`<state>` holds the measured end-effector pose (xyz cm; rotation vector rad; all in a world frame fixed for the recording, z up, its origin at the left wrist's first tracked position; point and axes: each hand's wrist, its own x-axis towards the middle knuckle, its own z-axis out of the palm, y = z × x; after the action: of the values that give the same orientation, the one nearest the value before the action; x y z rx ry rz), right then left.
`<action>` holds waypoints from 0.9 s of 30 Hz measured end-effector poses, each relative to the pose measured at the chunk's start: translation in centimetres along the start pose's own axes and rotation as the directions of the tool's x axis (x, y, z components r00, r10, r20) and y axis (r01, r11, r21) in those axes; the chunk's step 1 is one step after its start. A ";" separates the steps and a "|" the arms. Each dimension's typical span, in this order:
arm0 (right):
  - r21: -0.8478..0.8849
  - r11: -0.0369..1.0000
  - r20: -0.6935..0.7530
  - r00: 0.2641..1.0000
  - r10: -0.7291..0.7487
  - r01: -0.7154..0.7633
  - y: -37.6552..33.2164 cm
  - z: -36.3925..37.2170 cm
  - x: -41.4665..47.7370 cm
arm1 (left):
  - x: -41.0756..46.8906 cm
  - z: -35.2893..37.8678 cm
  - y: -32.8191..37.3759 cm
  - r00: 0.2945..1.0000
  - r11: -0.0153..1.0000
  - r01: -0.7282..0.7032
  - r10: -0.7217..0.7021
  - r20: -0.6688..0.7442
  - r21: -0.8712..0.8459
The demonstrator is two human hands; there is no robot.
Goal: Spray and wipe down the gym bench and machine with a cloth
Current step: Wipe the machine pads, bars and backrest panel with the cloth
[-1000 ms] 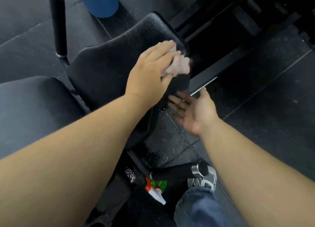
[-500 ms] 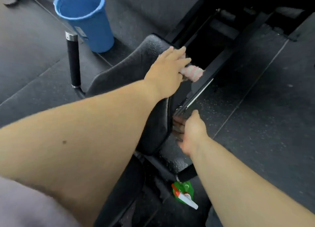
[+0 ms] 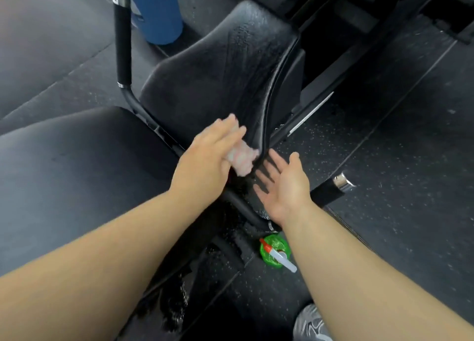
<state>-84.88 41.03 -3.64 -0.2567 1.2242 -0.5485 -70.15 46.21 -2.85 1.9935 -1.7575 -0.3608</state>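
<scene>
The black seat pad point(image 3: 218, 66) runs away from me, long axis toward the blue bucket point(image 3: 156, 15), beaded wet at its far end. My left hand point(image 3: 205, 158) presses the pink cloth point(image 3: 242, 158) flat against the pad's near right edge; my right hand point(image 3: 279, 184) hangs open and empty just beside it. The green spray bottle point(image 3: 273, 251) lies on the floor beneath my right wrist, so that hand is nearer for respraying

left hand point(image 3: 205, 158) presses cloth point(image 3: 242, 158) on seat pad point(image 3: 218, 76) near edge; right hand point(image 3: 280, 184) just right, beside pad. spray bottle point(image 3: 274, 251) on floor point(image 3: 397, 161) below right wrist. bucket point(image 3: 156, 12) behind handle point(image 3: 122, 40), left of pad.
</scene>
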 end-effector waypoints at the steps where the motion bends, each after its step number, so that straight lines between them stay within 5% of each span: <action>1: 0.014 1.000 0.007 1.000 -0.016 0.016 0.2 0.0 0.1 | 2.2 -0.2 0.2 0.999 1.000 0.008 -0.009 -0.039 -0.019; 7: 0.243 0.955 -0.055 0.986 -0.159 0.168 0.8 -0.4 3.6 | 1.5 5.2 1.1 0.990 0.985 -0.134 0.138 -0.029 0.107; 11: 0.375 0.921 0.061 0.989 -0.133 0.101 2.3 -0.8 3.1 | -4.1 5.3 -0.1 0.941 0.945 -0.309 0.287 0.180 0.105; 17: 0.344 0.935 0.150 0.978 -0.143 0.084 3.1 -2.6 3.7 | 1.4 0.3 0.5 0.998 0.993 -0.067 0.069 -0.013 0.096; 21: 0.308 0.941 0.048 0.985 -0.164 0.142 3.1 -1.2 5.2 | 0.9 2.5 -0.2 0.955 0.953 -0.264 0.236 0.181 0.151; 25: 0.279 0.946 -0.049 0.986 -0.159 0.166 1.1 0.4 6.6 | -1.4 0.4 -5.1 0.819 0.822 -0.522 0.407 0.404 0.230; 27: 0.270 0.947 -0.084 0.984 -0.159 0.176 0.7 0.6 7.3 | -1.3 -1.4 -6.5 0.861 0.827 -0.462 0.334 0.383 0.320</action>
<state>-82.42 37.69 -9.71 -0.1070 1.1749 -0.8730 -64.09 48.26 -5.04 1.8090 -2.5765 -0.1844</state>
